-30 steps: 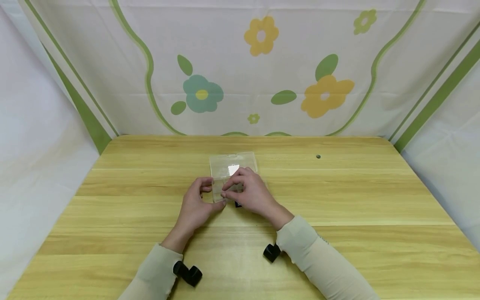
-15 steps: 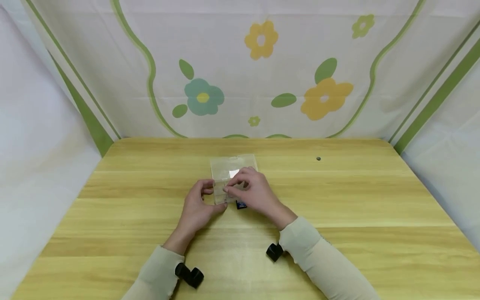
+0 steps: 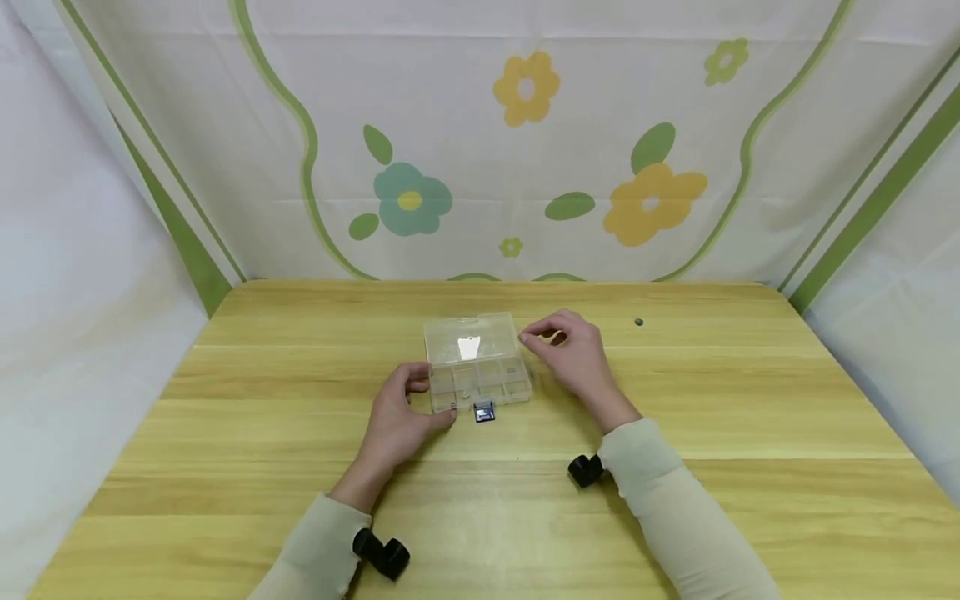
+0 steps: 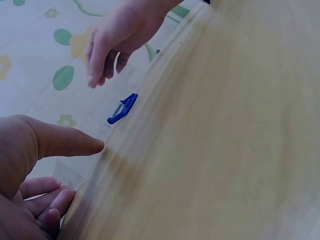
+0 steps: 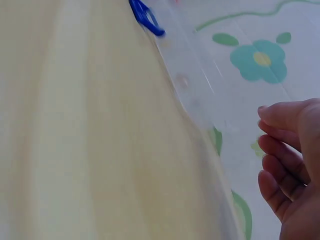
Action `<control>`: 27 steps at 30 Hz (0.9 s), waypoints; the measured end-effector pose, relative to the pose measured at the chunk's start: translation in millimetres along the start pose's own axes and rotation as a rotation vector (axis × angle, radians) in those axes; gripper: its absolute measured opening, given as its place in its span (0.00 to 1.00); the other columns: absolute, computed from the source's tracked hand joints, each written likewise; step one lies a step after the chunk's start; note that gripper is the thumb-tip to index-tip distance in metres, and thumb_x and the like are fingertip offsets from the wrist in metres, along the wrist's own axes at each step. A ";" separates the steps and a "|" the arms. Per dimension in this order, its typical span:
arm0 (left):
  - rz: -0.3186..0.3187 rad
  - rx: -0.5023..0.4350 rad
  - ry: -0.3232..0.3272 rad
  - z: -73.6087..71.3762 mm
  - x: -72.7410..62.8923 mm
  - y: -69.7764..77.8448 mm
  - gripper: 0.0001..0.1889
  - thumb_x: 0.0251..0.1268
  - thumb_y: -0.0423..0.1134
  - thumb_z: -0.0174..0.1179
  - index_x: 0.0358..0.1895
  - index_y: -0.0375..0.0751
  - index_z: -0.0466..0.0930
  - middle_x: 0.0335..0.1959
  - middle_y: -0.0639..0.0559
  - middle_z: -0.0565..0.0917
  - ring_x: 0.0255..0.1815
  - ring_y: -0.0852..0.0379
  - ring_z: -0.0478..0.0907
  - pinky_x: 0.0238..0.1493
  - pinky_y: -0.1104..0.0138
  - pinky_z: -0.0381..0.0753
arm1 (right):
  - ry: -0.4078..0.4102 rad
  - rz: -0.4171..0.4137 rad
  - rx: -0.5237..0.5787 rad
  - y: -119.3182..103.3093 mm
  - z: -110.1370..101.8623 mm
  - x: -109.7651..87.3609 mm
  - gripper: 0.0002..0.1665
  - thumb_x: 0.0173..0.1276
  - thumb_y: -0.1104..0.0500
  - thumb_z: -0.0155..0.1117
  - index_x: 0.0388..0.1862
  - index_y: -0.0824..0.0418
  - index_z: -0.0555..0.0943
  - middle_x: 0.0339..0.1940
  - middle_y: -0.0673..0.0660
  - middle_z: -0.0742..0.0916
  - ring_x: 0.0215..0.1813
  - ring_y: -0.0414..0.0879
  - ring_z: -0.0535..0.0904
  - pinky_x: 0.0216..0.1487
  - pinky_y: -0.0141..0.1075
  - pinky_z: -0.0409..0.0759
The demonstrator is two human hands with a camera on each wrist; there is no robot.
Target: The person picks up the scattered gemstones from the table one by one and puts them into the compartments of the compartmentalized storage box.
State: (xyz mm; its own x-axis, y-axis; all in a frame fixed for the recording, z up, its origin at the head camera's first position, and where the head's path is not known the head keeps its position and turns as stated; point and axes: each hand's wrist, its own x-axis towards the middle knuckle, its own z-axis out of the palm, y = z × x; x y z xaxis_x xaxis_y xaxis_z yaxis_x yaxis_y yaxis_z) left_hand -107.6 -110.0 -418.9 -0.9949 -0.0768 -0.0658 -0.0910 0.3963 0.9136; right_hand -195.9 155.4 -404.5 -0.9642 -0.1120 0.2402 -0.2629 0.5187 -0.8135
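A clear plastic compartment box (image 3: 444, 382) stands on the table with its lid (image 3: 450, 340) raised at the back. A blue latch (image 3: 484, 411) hangs at its front edge. My left hand (image 3: 402, 414) grips the box's left end, thumb at the front and fingers at the side. Tiny objects lie in a few compartments, too small to identify. My right hand (image 3: 572, 350) hovers just right of the lid, fingers loosely bent. In the right wrist view, nothing shows between its fingertips. The left wrist view also has the blue latch (image 4: 123, 108) between both hands.
On the wooden table (image 3: 712, 500), a small dark round object (image 3: 639, 322) lies at the back right, beyond my right hand. A flowered cloth (image 3: 480, 125) hangs behind the table, with pale cloth at both sides.
My right hand has moved from over the compartments to the right and back, away from the box, uncovering the compartments and latch. The left hand keeps its grip on the box.
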 end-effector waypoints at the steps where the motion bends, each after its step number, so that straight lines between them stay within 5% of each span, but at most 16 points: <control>1: -0.001 0.002 0.000 0.3 0.1 -0.3 0.39 0.53 0.31 0.81 0.71 0.38 0.75 0.64 0.41 0.82 0.66 0.43 0.77 0.72 0.46 0.73 | 0.005 0.010 -0.011 3.4 -3.7 1.4 0.06 0.73 0.54 0.76 0.44 0.53 0.93 0.46 0.53 0.90 0.47 0.49 0.82 0.49 0.41 0.83; 12: 0.001 0.006 0.008 2.0 -0.5 -1.7 0.39 0.53 0.30 0.80 0.71 0.39 0.75 0.64 0.42 0.82 0.65 0.43 0.77 0.72 0.48 0.72 | 0.061 0.150 -0.059 37.8 -41.0 14.4 0.12 0.76 0.51 0.72 0.50 0.57 0.92 0.54 0.59 0.89 0.54 0.53 0.82 0.55 0.44 0.80; 27: 0.014 0.009 0.003 1.6 0.0 -1.0 0.39 0.53 0.30 0.81 0.71 0.38 0.75 0.65 0.41 0.82 0.66 0.42 0.77 0.73 0.46 0.73 | 0.201 0.282 -0.083 69.3 -71.5 18.6 0.15 0.76 0.52 0.72 0.53 0.59 0.91 0.57 0.60 0.89 0.53 0.49 0.79 0.50 0.35 0.77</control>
State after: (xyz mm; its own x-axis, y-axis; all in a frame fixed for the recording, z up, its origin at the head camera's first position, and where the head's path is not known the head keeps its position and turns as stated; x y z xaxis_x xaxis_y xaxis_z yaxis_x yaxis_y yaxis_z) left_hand -107.6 -108.9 -420.4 -0.9959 -0.0745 -0.0520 -0.0779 0.4057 0.9107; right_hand -229.7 249.9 -418.6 -0.9705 0.2100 0.1185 0.0241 0.5734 -0.8189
